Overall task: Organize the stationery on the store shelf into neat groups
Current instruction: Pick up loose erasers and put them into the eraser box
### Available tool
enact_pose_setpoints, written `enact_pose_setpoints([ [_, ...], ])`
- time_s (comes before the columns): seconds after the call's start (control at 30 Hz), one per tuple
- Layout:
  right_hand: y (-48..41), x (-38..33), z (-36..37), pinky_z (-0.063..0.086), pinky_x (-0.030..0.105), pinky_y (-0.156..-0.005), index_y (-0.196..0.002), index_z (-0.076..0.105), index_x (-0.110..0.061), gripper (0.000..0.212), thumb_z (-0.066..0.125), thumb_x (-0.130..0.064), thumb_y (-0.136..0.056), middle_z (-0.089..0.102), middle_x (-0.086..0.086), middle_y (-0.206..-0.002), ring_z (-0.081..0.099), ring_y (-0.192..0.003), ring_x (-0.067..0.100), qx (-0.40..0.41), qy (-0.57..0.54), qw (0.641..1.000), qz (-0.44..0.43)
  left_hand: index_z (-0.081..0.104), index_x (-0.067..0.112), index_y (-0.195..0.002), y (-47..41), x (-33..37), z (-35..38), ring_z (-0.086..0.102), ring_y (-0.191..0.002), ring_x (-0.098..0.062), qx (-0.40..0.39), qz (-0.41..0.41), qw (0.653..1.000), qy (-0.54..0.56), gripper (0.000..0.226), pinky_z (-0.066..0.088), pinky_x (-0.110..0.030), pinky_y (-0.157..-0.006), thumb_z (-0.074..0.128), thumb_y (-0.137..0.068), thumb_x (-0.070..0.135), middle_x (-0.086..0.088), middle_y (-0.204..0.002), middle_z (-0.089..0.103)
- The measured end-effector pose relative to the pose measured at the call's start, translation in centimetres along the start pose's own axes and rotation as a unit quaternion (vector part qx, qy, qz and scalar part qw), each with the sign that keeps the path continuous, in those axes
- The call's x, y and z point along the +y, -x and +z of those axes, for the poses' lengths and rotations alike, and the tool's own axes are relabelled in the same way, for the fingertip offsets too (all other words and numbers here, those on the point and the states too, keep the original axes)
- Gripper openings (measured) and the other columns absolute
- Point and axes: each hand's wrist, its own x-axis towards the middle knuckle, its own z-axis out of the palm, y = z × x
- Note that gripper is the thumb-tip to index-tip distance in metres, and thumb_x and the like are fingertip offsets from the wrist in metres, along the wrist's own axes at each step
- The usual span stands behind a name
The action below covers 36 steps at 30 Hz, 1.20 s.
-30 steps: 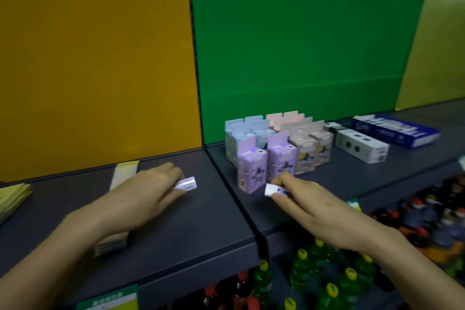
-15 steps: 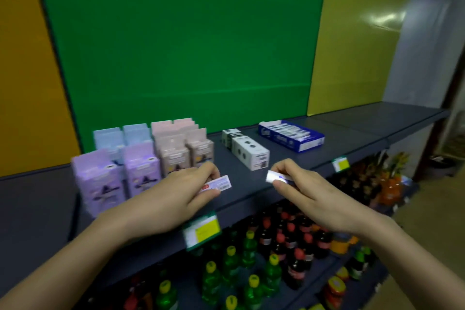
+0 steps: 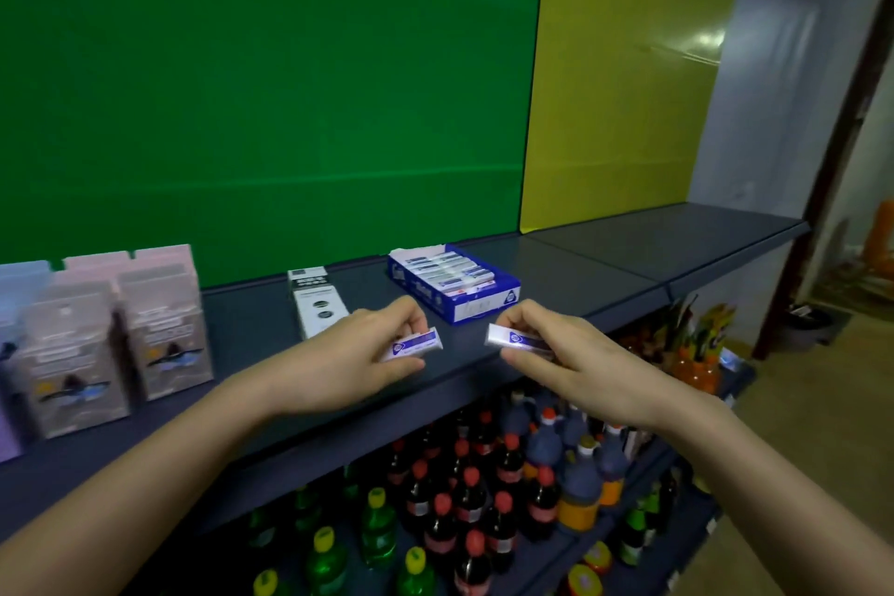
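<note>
1 head-worn wide-angle view, looking forward and down along a dark shelf (image 3: 556,271), close above both forearms, green and yellow back panels ahead, bottle racks below, no 2nd view.

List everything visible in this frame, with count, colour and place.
Erasers: two, white-purple, one in each hand.
Eraser tray: one, blue, shelf middle, part-filled.
White box: one, left of tray; a darker one behind.
Pastel boxes: several, pink, blue, purple, shelf left.
Shelf: dark grey.
Panels: green, yellow, behind.
Bottles: many, below.
Left hand, right hand: each pinching an eraser.
</note>
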Motion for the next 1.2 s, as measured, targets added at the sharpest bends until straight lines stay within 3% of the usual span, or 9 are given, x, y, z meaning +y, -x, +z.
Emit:
enact_pose_setpoints([
  [0.1,-1.5,3.4,-0.9,0.036,0.015,-0.070,-0.101,0.052,-0.017,0.011,0.049,-0.025,-0.094,0.055,-0.008,-0.094,0.049,-0.082,0.004,0.016,0.008,1.000,-0.007,0.043,0.016,-0.100,-3.3,-0.3,0.4,0.047,-0.067,0.002,-0.015,-0.006,1.000,-0.005,0.014,0.037,-0.016,-0.064,0.045,-0.093,0.028,0.012,-0.075,0.050],
  [0.23,-4.4,7.9,-2.0,0.038,0.015,-0.075,-0.107,0.055,-0.022,0.015,0.047,-0.026,-0.095,0.057,-0.006,-0.105,0.053,-0.092,0.007,0.026,-0.006,1.000,0.007,0.043,0.010,-0.100,-7.6,-1.7,0.6,0.051,-0.086,-0.022,-0.036,-0.043,0.998,-0.020,0.032,0.042,-0.038,-0.083,0.033,-0.094,0.040,-0.010,-0.097,0.057],
  [0.3,-6.4,9.7,-2.7,0.040,0.018,-0.079,-0.113,0.056,-0.021,0.021,0.047,-0.026,-0.095,0.058,-0.007,-0.110,0.054,-0.098,0.007,0.016,-0.004,1.000,0.009,0.041,0.011,-0.094,-9.7,-2.3,0.4,0.046,-0.079,-0.019,-0.046,-0.061,0.997,-0.025,0.026,0.041,-0.036,-0.080,0.031,-0.096,0.035,-0.010,-0.092,0.054],
  [0.43,-10.2,12.9,-3.6,0.037,0.014,-0.080,-0.119,0.057,-0.024,0.026,0.050,-0.028,-0.094,0.059,-0.012,-0.107,0.049,-0.098,0.009,0.008,0.056,0.998,-0.019,0.044,0.029,-0.087,-13.6,-3.7,0.4,0.042,-0.077,-0.003,-0.047,-0.064,0.995,-0.065,0.011,0.033,-0.012,-0.072,0.038,-0.096,0.027,0.009,-0.086,0.045],
  [0.53,-12.5,14.8,-3.7,0.036,0.011,-0.075,-0.118,0.059,-0.027,0.028,0.054,-0.030,-0.091,0.060,-0.015,-0.100,0.048,-0.091,0.006,-0.016,0.068,0.997,-0.033,0.056,0.018,-0.108,-15.7,-5.1,1.3,0.046,-0.090,-0.011,-0.037,-0.073,0.991,-0.105,0.023,0.037,-0.024,-0.085,0.047,-0.092,0.032,0.001,-0.099,0.052],
  [0.7,-15.8,17.1,-3.7,0.048,0.026,-0.083,-0.113,0.065,-0.023,0.027,0.063,-0.029,-0.086,0.062,-0.007,-0.105,0.058,-0.091,0.007,-0.076,0.028,0.994,-0.068,0.065,0.023,-0.102,-17.6,-6.4,2.7,0.046,-0.074,-0.001,0.013,-0.098,0.989,-0.111,0.022,0.032,-0.008,-0.064,0.061,-0.083,0.034,0.009,-0.095,0.062],
  [0.8,-17.3,18.2,-3.3,0.050,0.030,-0.082,-0.109,0.066,-0.023,0.027,0.067,-0.028,-0.083,0.061,-0.009,-0.100,0.059,-0.088,0.009,-0.107,0.019,0.991,-0.083,0.068,0.023,-0.095,-18.1,-6.8,3.1,0.054,-0.072,0.000,0.038,-0.126,0.986,-0.099,0.018,0.036,-0.009,-0.061,0.067,-0.079,0.031,0.011,-0.094,0.071],
  [0.9,-18.4,18.9,-2.9,0.051,0.022,-0.080,-0.106,0.067,-0.022,0.026,0.070,-0.025,-0.081,0.061,-0.015,-0.093,0.060,-0.087,0.006,-0.132,-0.015,0.986,-0.097,0.069,0.023,-0.094,-18.3,-6.6,3.8,0.059,-0.078,-0.009,0.050,-0.158,0.981,-0.100,0.020,0.043,-0.021,-0.067,0.071,-0.075,0.031,0.009,-0.092,0.072],
  [1.2,-19.7,20.5,-2.6,0.050,0.015,-0.075,-0.100,0.065,-0.029,0.027,0.076,-0.029,-0.074,0.067,-0.014,-0.088,0.062,-0.082,0.001,-0.172,0.019,0.972,-0.157,0.066,0.025,-0.091,-18.5,-5.9,4.5,0.054,-0.074,-0.009,0.082,-0.240,0.958,-0.138,0.026,0.047,-0.028,-0.071,0.075,-0.069,0.037,0.016,-0.082,0.059],
])
